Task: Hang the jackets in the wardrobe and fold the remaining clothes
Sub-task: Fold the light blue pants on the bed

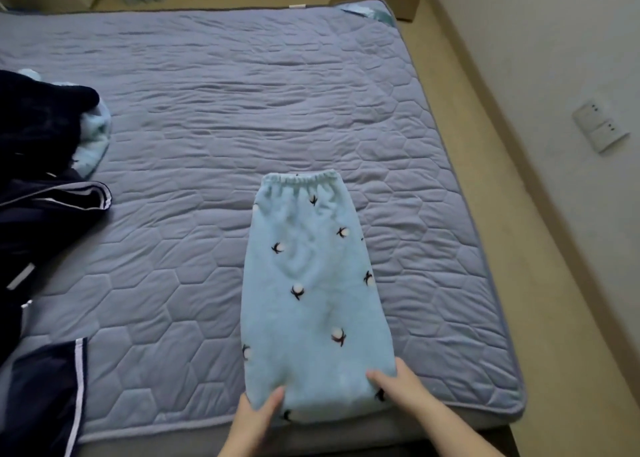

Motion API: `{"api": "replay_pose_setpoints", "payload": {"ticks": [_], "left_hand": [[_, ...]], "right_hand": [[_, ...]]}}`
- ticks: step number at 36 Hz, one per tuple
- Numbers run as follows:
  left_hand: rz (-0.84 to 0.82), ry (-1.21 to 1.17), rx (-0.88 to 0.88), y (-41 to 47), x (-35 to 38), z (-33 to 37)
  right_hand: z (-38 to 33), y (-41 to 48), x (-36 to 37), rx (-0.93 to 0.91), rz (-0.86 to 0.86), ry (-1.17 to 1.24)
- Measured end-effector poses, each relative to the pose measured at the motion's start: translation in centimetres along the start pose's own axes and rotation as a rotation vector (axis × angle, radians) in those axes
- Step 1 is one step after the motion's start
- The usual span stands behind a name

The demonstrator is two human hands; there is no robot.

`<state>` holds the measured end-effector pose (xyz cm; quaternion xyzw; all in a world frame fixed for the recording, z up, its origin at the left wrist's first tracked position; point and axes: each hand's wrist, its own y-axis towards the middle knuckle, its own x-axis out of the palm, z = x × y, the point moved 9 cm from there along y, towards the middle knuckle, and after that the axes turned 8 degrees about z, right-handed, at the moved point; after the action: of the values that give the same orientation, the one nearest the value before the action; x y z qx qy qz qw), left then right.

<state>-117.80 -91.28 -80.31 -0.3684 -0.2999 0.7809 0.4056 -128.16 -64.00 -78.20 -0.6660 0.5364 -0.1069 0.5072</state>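
A: Pants, where?
B: Light blue fleece pants (311, 283) are lying folded on the bed (207, 127), toward 5 o'clock, waistband pointing to 12.
A: Hands?
B: Left hand (254, 418) is pinching the near edge at its 7 o'clock corner, thumb on top. Right hand (398, 387) is doing likewise at 5, fingers clamped on fabric.
A: Else?
B: Navy clothes pile (41, 179) is sitting at 9 o'clock, well apart.

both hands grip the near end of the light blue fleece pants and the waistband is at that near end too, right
Not quite. The left hand and right hand do grip the near end of the light blue fleece pants, but the elastic waistband lies at the far end, away from the person; the head view shows it.
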Motion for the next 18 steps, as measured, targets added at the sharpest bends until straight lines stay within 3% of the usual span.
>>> {"api": "replay_pose_setpoints", "payload": {"ticks": [4, 8, 14, 18], "left_hand": [[0.121, -0.133, -0.014, 0.0, -0.6, -1.2], [0.155, -0.122, 0.015, -0.5, -1.2, -2.5], [0.047, -0.228, -0.248, -3.5, -0.5, -6.4], [-0.061, -0.114, -0.247, -7.8, -2.1, -6.4]], "right_hand": [[1.3, 0.3, -0.1, 0.023, -0.018, 0.031], [2.8, -0.2, -1.3, 0.007, 0.033, 0.045], [6.6, -3.1, -1.6, 0.055, 0.123, 0.127], [8.4, -5.6, -2.6, 0.111, 0.059, 0.094]]}}
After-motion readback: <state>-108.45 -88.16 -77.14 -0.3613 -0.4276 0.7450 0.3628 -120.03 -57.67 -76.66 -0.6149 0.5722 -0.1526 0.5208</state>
